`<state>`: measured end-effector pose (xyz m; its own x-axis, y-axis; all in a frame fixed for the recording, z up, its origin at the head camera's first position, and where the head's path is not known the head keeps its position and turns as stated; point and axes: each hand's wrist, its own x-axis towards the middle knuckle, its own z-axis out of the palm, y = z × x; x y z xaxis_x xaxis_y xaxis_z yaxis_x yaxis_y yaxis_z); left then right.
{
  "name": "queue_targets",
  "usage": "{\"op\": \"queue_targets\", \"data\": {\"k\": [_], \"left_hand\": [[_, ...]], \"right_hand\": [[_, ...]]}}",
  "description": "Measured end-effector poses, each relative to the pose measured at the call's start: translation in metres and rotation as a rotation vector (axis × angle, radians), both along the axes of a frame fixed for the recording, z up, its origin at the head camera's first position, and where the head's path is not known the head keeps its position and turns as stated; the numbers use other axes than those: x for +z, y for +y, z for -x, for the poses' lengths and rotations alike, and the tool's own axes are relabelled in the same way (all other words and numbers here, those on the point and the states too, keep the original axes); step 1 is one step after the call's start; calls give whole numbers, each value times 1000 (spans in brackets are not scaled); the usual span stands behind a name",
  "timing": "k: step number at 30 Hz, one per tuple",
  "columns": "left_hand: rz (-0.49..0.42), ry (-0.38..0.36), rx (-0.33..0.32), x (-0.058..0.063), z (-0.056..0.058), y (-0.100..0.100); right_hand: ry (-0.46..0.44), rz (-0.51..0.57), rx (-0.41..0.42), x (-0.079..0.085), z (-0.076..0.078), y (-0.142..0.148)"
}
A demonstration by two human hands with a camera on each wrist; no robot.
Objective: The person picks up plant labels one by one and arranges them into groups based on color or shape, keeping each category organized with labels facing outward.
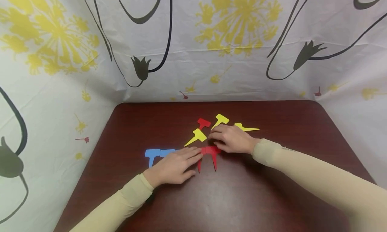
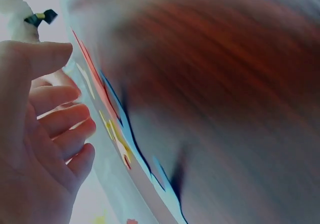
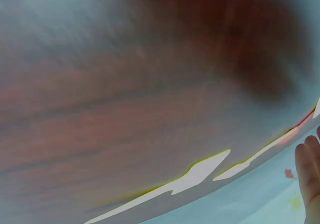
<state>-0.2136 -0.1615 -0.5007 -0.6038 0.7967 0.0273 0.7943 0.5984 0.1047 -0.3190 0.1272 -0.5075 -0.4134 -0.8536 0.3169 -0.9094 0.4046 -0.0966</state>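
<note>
T-shaped plant labels lie on the table in a row, blue ones (image 1: pixel 152 153) at the left and red ones (image 1: pixel 209 150) at the right. My left hand (image 1: pixel 173 164) lies over the row with fingers extended, its fingertips at the red labels, hiding the middle of the row. At the row's right end is my right hand (image 1: pixel 231 138), fingers slightly bent and thumb by the last red label. Its fingertips are partly hidden. In the left wrist view, the left hand (image 2: pixel 47 124) shows its palm side; only some fingers of the right hand (image 3: pixel 310 169) show in the right wrist view.
Behind the row lie a loose red label (image 1: pixel 204 123) and yellow labels (image 1: pixel 198 135), one (image 1: pixel 222 118) just beyond the right hand and another (image 1: pixel 240 126) to its right. A patterned white cloth (image 1: pixel 181 77) stands around the dark wooden table (image 1: pixel 145 121).
</note>
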Motion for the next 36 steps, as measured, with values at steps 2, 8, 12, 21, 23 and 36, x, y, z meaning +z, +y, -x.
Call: {"op": "queue_targets", "data": {"k": [2, 8, 12, 21, 23, 36], "left_hand": [[6, 2, -6, 0, 0, 4], [58, 23, -20, 0, -1, 16], [73, 15, -33, -1, -1, 23], [102, -26, -19, -8, 1, 32], [102, -28, -23, -10, 2, 35], [124, -46, -36, -12, 4, 42]], "right_hand": [[-9, 0, -30, 2, 8, -2], [-106, -9, -190, 3, 30, -10], [-214, -5, -309, -1, 42, -18], [-330, -10, -481, -7, 63, -30], [-343, -20, -509, -5, 64, -32], [-393, -42, -534, -3, 69, -37]]}}
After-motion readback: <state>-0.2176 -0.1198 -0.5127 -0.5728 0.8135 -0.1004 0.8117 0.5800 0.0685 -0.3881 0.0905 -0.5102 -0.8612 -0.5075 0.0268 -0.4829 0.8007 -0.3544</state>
